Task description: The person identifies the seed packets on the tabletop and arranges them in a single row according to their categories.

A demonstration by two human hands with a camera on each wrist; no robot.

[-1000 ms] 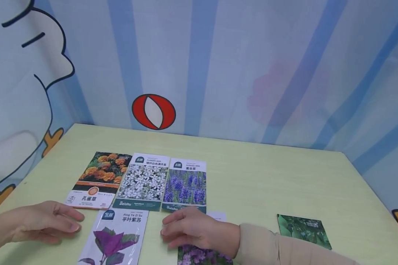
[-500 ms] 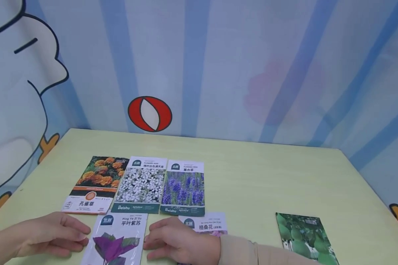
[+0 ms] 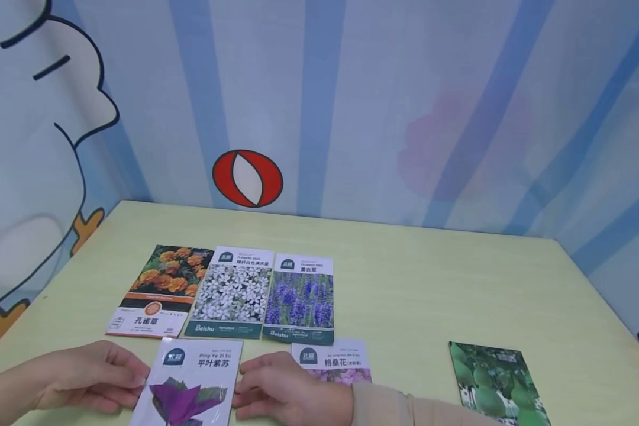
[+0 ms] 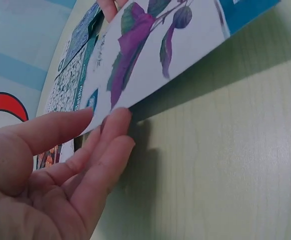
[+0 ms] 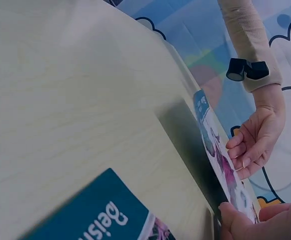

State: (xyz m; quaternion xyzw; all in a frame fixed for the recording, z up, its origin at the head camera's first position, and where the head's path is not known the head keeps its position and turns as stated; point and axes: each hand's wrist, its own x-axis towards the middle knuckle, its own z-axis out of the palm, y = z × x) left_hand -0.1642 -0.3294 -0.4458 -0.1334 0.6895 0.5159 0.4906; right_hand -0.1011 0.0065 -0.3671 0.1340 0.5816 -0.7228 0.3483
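Note:
A white seed packet with a purple-leaved plant (image 3: 191,387) is raised at a slant off the table, its shadow falling underneath in both wrist views. My left hand (image 3: 96,376) pinches its left edge, thumb on the printed face and fingers behind. At the opposite edge, my right hand (image 3: 293,387) holds it between thumb and fingers. Partly hidden behind the right hand lies a pink-flower packet (image 3: 343,362). Just beyond the raised packet, a marigold packet (image 3: 162,287), a white-flower packet (image 3: 231,296) and a lavender packet (image 3: 300,302) lie in a row.
Off to the right, a green gourd packet (image 3: 497,381) lies on the pale yellow table (image 3: 436,284). A striped blue backdrop (image 3: 373,118) with cartoon figures stands behind the table's far edge. Another Beishu packet corner (image 5: 105,210) shows in the right wrist view.
Both hands have closed in on the purple-leaf packet, the right one moving left off the pink-flower packet. They now grip its edges. The gourd packet shows more fully as the right sleeve shifted.

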